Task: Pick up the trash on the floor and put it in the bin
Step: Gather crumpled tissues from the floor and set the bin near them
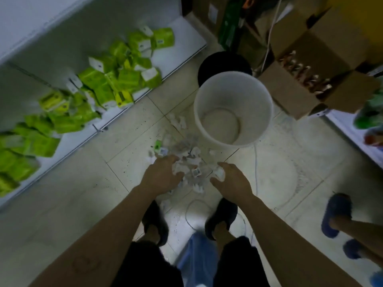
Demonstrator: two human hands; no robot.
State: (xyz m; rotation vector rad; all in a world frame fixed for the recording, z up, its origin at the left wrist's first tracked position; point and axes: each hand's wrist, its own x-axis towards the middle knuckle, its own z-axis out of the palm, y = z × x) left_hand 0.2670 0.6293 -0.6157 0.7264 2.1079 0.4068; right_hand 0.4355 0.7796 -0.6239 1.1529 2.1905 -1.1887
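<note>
Progress early, I reckon | white bin [261, 104] looks empty | left grip [163, 173] and right grip [230, 181] each clutch scraps from the trash pile [187, 151] on the floor [99, 204] | nearly everything left

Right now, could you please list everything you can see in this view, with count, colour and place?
bin: one, white, upright on the floor ahead
trash: many scraps, mostly white, on the floor in front of the bin
round container: one, black, behind the bin
packets: many, green, on the shelf
shelf: one, white, low along the left
cardboard boxes: several, brown, upper right
cable: one, white, on the floor right of the trash
blue slippers: two, on another person's feet, lower right
black slippers: two, on the person's own feet
left hand: grips trash
right hand: holds a white scrap
</note>
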